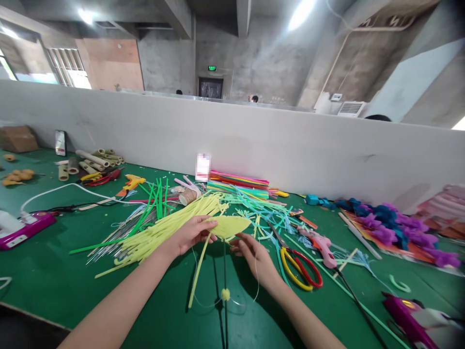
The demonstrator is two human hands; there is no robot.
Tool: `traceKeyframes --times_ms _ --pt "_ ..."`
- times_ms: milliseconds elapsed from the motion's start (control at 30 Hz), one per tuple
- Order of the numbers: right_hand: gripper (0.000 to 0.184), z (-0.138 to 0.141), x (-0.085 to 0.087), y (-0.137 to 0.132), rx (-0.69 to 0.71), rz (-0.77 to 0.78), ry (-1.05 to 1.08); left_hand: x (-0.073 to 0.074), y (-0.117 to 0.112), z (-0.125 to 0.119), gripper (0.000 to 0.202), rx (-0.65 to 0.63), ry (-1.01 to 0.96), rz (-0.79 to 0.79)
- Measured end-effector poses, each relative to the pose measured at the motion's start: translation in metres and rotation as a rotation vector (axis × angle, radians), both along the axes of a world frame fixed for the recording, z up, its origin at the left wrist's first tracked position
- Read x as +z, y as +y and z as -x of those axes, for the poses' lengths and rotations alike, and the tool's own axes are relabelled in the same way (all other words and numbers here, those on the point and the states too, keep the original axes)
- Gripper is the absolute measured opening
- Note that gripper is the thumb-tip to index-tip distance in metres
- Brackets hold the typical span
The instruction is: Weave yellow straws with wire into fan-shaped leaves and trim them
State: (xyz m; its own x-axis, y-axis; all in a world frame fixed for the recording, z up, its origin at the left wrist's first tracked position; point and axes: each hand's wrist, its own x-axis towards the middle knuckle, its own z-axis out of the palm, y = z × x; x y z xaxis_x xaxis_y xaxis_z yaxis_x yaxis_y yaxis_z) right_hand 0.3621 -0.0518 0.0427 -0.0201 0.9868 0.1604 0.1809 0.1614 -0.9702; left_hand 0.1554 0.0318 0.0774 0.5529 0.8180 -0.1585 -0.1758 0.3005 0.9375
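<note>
My left hand (192,235) pinches the left end of a yellow, fuzzy leaf-shaped piece (232,226), which looks made of pipe cleaners. A single yellow pipe cleaner (199,274) hangs down beneath those fingers. At the leaf's lower right edge, my right hand (256,259) has its fingers bent together; what they hold, if anything, is too small to make out. Under the leaf runs a thin dark stem (224,271) with a small yellow fuzzy ball (225,294) on it. Fine clear thread (205,305) loops out from near the ball on both sides.
Left of centre lies a pile of yellow pipe cleaners (170,225), with green ones (160,198) behind. Scissors (301,271) and a pink glue gun (321,245) lie right. A yellow glue gun (133,182), purple power strips (27,230) and a grey partition (145,131) surround the workspace.
</note>
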Motion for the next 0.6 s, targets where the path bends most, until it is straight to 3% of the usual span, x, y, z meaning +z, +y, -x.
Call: traceKeyframes --times_ms 100,167,267,333,400,533,600 --pt "0.038 -0.008 0.01 0.004 -0.059 0.174 0.423 -0.004 -0.001 -0.002 0.038 0.005 0.059 -0.012" --pt "0.042 -0.013 0.018 0.003 -0.036 0.233 0.591 -0.007 0.0 -0.002 0.047 0.017 0.084 -0.005" --pt "0.039 -0.015 0.022 0.001 0.016 0.248 0.574 -0.012 0.001 -0.003 0.058 -0.052 0.097 0.018" --pt "0.035 -0.012 0.02 -0.001 0.024 0.241 0.502 -0.012 0.002 -0.002 0.059 -0.031 0.087 0.017" --pt "0.034 -0.008 0.016 -0.001 0.016 0.248 0.481 -0.009 0.005 0.0 0.051 0.135 0.043 -0.007" --pt "0.033 -0.004 0.011 0.001 -0.061 0.259 0.515 0.0 0.017 0.011 0.031 0.596 -0.078 -0.062" --pt "0.035 -0.008 0.013 0.002 -0.113 0.251 0.546 0.003 0.023 0.017 0.029 0.725 -0.116 -0.093"
